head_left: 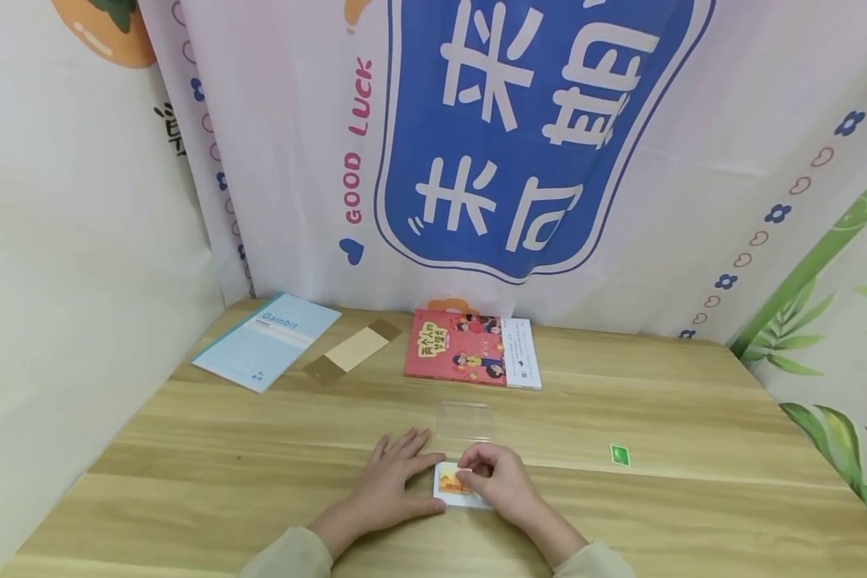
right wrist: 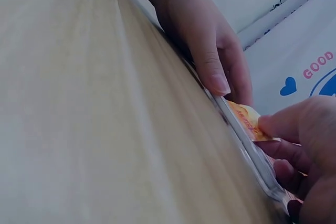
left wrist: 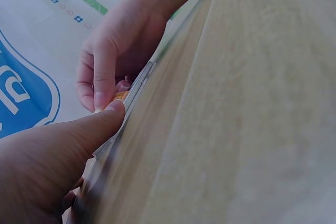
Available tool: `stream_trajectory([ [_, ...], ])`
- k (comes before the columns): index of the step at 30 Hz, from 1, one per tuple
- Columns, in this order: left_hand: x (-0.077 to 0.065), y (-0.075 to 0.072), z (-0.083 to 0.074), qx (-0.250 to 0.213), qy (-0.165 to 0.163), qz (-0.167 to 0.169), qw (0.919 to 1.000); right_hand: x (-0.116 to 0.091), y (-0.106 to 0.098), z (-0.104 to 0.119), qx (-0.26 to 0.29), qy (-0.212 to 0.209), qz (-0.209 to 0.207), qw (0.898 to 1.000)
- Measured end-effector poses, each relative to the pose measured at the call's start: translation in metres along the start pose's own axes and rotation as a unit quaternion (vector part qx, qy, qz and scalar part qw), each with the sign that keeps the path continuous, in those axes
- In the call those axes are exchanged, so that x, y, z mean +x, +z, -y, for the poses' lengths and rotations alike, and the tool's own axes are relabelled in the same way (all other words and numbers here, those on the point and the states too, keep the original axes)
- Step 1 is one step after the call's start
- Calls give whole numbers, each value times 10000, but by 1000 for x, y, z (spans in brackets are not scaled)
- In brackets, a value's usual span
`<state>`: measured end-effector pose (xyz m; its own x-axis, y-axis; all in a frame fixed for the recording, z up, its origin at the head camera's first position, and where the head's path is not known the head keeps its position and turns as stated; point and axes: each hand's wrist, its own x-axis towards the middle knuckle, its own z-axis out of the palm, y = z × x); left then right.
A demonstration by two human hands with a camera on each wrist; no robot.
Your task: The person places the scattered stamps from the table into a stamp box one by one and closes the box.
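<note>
A small white rectangular piece point(head_left: 457, 500) lies on the table with an orange picture card point(head_left: 451, 480) over it. My right hand point(head_left: 501, 482) pinches the card's right side between thumb and fingers; the right wrist view shows the card point(right wrist: 245, 119) with one end tilted up. Spread on the table to the left is my left hand point(head_left: 390, 485), its thumb point(left wrist: 107, 121) at the white piece's near left corner and its index finger by the far left corner. Behind the white piece lies a clear plastic piece point(head_left: 466, 421).
A small green picture card point(head_left: 620, 455) lies to the right. Along the back are a light blue notebook point(head_left: 267, 341), a brown and beige flat piece point(head_left: 354, 352) and a red booklet point(head_left: 470, 350). A printed curtain point(head_left: 296, 201) hangs behind the table.
</note>
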<state>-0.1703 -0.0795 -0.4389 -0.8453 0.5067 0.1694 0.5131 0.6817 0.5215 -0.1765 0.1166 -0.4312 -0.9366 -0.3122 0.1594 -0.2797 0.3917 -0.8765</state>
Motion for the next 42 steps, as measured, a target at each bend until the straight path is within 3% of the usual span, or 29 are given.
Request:
stream_trajectory([
  [12, -1, -2, 0, 72, 47, -16, 10000, 0, 5, -3, -768, -412, -164, 9961],
  [21, -3, 0, 1, 113, 161, -163, 9997, 0, 6, -6, -1019, -550, -131, 9932],
  [35, 0, 0, 1, 148, 209, -168, 9995, -1, 3, -6, -1125, -509, -163, 9922],
  [42, -2, 1, 1, 114, 184, -205, 9996, -1, 3, -5, -894, -470, -118, 9948],
])
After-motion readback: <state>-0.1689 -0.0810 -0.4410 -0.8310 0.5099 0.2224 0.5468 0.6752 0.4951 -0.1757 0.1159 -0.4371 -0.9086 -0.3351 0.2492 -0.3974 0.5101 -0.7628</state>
